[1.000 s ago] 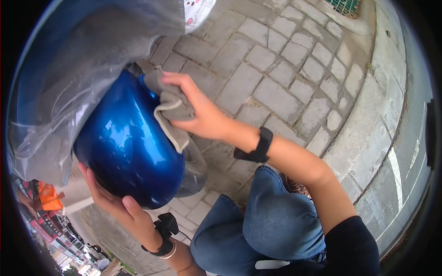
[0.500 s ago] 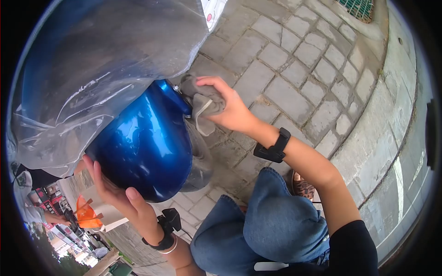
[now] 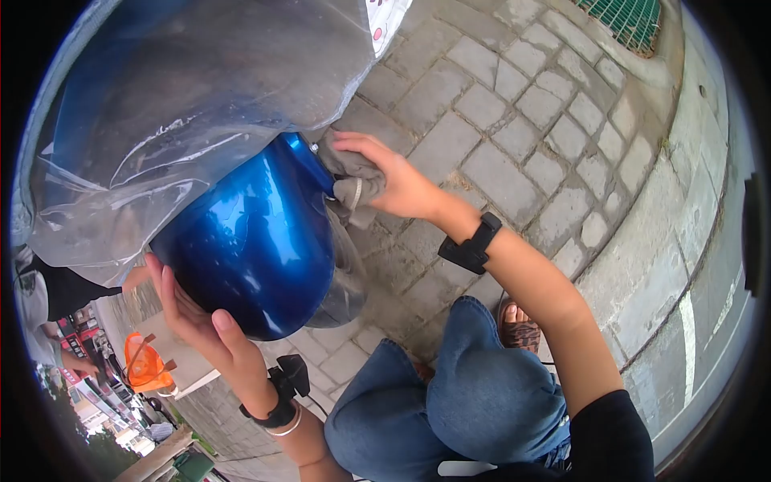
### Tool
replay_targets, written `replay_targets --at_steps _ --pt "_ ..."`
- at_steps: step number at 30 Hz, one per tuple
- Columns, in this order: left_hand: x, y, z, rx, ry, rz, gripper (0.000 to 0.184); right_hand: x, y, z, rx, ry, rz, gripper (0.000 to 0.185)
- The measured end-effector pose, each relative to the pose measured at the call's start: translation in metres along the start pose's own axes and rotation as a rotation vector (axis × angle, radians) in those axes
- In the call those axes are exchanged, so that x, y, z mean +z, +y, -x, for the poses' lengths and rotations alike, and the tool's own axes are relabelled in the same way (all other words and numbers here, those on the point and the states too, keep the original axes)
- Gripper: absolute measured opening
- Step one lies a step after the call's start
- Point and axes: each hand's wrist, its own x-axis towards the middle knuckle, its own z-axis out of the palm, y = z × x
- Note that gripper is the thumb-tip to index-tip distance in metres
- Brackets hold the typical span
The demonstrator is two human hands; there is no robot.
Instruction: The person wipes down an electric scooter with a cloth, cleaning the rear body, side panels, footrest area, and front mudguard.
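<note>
A glossy blue curved shell (image 3: 257, 233), which looks like a scooter's mudguard, fills the middle left of the view. My right hand (image 3: 397, 181) has its fingers bent round a crumpled grey cloth (image 3: 357, 178) and presses it to the shell's upper right edge, beside a small metal bolt (image 3: 314, 148). Against the lower left side of the shell lies my left hand (image 3: 205, 321), with fingers stretched out and thumb apart, holding nothing. Part of the cloth is hidden behind my right fingers.
A clear plastic sheet (image 3: 201, 104) drapes over the upper left, above the shell. Grey paving stones (image 3: 506, 177) lie below, with a kerb (image 3: 650, 241) at right and a green grate (image 3: 622, 20) above. An orange bag (image 3: 144, 363) and another person's arm (image 3: 76, 361) show at lower left.
My right hand has pushed slightly further over the cloth, which is now more bunched against the shell's edge. My left hand stays on the shell's side. The view has shifted a little.
</note>
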Motion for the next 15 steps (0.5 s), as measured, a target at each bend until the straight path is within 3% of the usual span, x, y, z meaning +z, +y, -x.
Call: replay_targets --at_steps 6,15 --pt "-0.002 -0.004 0.004 -0.011 0.017 0.027 0.058 0.004 -0.029 -0.008 -0.088 0.032 0.000 0.061" --pt "0.000 -0.002 -0.001 0.040 0.004 0.027 0.052 0.001 -0.018 -0.003 -0.044 0.088 0.015 0.057"
